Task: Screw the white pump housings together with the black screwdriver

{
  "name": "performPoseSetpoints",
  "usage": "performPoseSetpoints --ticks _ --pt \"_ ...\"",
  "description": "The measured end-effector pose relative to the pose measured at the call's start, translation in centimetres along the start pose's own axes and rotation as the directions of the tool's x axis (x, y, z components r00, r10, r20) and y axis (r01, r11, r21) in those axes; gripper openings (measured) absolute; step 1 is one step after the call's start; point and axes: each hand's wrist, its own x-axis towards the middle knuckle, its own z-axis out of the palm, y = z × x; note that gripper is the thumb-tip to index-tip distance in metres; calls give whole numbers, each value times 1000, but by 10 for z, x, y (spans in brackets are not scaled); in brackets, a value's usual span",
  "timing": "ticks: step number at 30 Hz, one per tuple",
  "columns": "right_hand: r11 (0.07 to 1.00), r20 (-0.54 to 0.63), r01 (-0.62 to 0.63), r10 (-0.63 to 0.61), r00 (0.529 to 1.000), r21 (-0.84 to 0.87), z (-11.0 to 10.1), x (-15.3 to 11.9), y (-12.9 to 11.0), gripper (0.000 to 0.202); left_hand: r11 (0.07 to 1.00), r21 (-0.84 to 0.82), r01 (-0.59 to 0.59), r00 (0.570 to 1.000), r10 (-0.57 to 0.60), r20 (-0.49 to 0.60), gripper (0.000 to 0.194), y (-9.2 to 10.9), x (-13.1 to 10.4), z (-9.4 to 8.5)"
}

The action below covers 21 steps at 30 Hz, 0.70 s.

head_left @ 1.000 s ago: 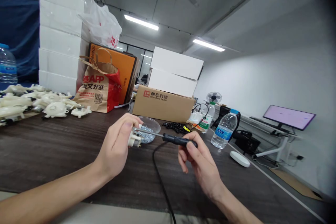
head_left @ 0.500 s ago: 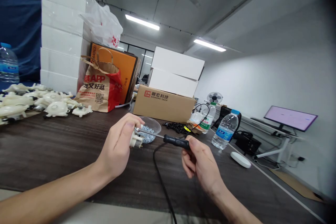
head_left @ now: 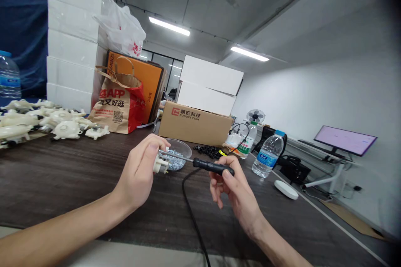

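Observation:
My left hand (head_left: pixel 138 173) is closed around a small cream plastic part (head_left: pixel 161 165), most of which the fingers cover. In my right hand (head_left: pixel 234 190) is a screwdriver (head_left: pixel 210 166) with a black handle, held between thumb and fingers at the handle's rear. Its metal shaft points left and reaches the plastic part near my left fingertips; the exact contact spot is hidden. Just behind the part stands a clear round bowl (head_left: pixel 187 150) of small silvery screws. Several cream plastic assemblies (head_left: pixel 65 129) lie piled at the left of the table.
A black cable (head_left: pixel 191 212) runs across the dark table (head_left: pixel 78 179). Black small parts (head_left: pixel 210 151) lie beyond the bowl, before a cardboard box (head_left: pixel 194 125). A water bottle (head_left: pixel 268 156) and a white oval object (head_left: pixel 286 190) stand right. A paper bag (head_left: pixel 114 106) is at back left.
My right fingers have shifted on the screwdriver handle, the index finger now lying along it and the others more loosened. The left hand and the part stay nearly in place.

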Motion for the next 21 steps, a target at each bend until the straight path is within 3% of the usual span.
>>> performPoseSetpoints --ticks 6,11,16,21 --pt "993 -41 34 -39 998 -117 -2 3 4 49 999 31 -42 999 41 5 35 2 -1 -1" --pt "1000 45 19 -19 999 5 -1 2 4 35 1000 8 -7 1000 7 -6 36 1 0 0" --pt "997 -9 52 -53 999 -63 -1 1 1 43 997 32 -74 997 73 8 35 1 0 1" --pt "998 -12 15 -16 1000 -66 -1 3 0 38 996 31 -84 996 84 -1 34 2 0 2"
